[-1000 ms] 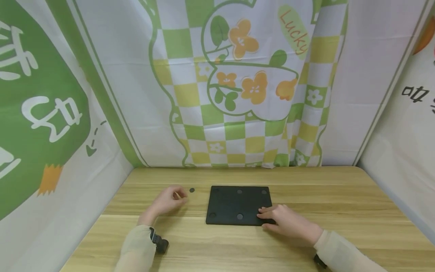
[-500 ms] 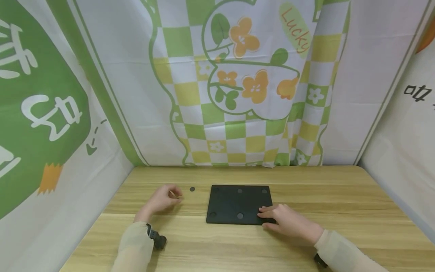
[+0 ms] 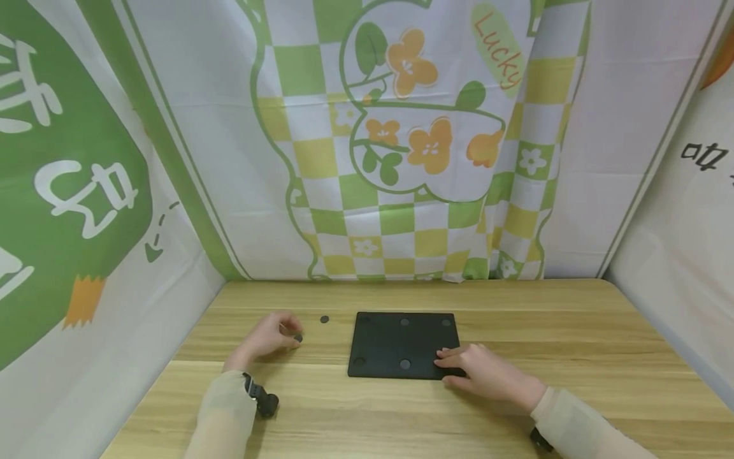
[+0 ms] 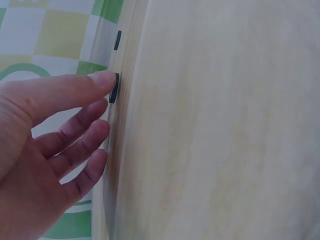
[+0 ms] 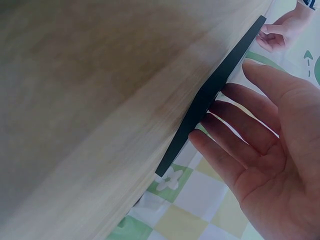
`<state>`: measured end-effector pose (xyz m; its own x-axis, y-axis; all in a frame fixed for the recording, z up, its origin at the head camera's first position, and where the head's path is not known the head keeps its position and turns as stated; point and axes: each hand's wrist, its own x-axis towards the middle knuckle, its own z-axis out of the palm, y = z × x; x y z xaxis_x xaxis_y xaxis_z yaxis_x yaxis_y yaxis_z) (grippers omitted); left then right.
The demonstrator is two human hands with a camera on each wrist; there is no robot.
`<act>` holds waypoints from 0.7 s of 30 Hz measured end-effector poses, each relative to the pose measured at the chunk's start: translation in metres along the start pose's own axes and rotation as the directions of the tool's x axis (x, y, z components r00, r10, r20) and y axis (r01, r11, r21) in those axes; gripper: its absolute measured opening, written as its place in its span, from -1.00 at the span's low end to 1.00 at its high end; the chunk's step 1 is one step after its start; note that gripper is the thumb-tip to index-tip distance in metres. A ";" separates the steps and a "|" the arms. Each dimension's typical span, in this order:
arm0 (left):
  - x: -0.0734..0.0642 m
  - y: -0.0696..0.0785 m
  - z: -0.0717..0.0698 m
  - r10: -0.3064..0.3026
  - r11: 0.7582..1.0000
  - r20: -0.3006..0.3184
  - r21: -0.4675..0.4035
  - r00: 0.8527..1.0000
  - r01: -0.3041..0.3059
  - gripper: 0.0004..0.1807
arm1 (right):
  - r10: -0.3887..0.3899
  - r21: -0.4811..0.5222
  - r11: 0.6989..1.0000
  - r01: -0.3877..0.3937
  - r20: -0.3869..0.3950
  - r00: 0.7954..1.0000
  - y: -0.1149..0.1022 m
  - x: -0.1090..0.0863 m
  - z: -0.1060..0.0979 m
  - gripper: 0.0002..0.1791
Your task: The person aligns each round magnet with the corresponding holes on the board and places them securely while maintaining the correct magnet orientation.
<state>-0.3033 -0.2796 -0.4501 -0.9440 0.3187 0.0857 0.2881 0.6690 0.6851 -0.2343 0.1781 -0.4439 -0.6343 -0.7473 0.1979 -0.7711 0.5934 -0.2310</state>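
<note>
My left hand [image 3: 269, 335] is at the left of the table, with a small dark disc [image 3: 298, 338] between its thumb and index fingertips. In the left wrist view the thumb tip overlaps this disc [image 4: 114, 89]; the index finger is hidden. A second dark disc [image 3: 324, 319] lies flat on the wood just beyond that hand. Near the table's middle is a flat black rectangular board [image 3: 381, 344] with several round spots on its top. My right hand [image 3: 484, 373] rests its fingertips on the board's near right corner, fingers extended in the right wrist view.
The wooden table [image 3: 321, 414] ends at a patterned curtain [image 3: 395, 223] along the back. Printed cloth walls stand at the left [image 3: 172, 268] and right [image 3: 671, 268]. A small camera [image 3: 266, 405] is strapped to the left wrist.
My left hand has drawn back a little to the left, away from the second disc. The disc at its fingertips has come into sight. My right hand and the board have stayed still.
</note>
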 end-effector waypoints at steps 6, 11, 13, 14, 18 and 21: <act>0.002 -0.004 0.000 -0.016 1.000 0.006 0.004 1.000 0.016 -0.74 | 0.022 0.013 1.000 -0.022 0.018 1.000 0.000 0.001 -0.001 -0.62; 0.001 -0.007 0.001 -0.041 0.999 0.019 0.004 0.999 0.041 -0.74 | 0.026 0.010 1.000 -0.026 0.031 0.999 -0.001 0.001 -0.001 -0.62; 0.001 -0.007 0.001 -0.054 0.999 0.023 0.008 0.998 0.054 -0.73 | 0.026 0.011 1.000 -0.027 0.033 0.999 -0.001 0.001 -0.001 -0.62; 0.001 -0.008 0.001 -0.065 0.998 0.025 0.005 0.998 0.065 -0.73 | 0.026 0.012 1.000 -0.026 0.032 0.999 -0.001 0.001 -0.001 -0.62; 0.001 -0.007 0.001 -0.106 0.994 0.025 -0.017 0.994 0.107 -0.72 | 0.024 0.015 1.000 -0.024 0.027 0.999 -0.002 0.001 -0.002 -0.62; 0.001 -0.008 0.002 -0.119 0.992 0.028 -0.039 0.993 0.120 -0.72 | 0.025 0.016 1.000 -0.025 0.028 0.999 -0.002 0.001 -0.002 -0.62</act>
<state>-0.3057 -0.2830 -0.4568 -0.9665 0.2560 -0.0167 0.1665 0.6755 0.7183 -0.2337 0.1768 -0.4414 -0.6514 -0.7404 0.1655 -0.7539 0.6072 -0.2507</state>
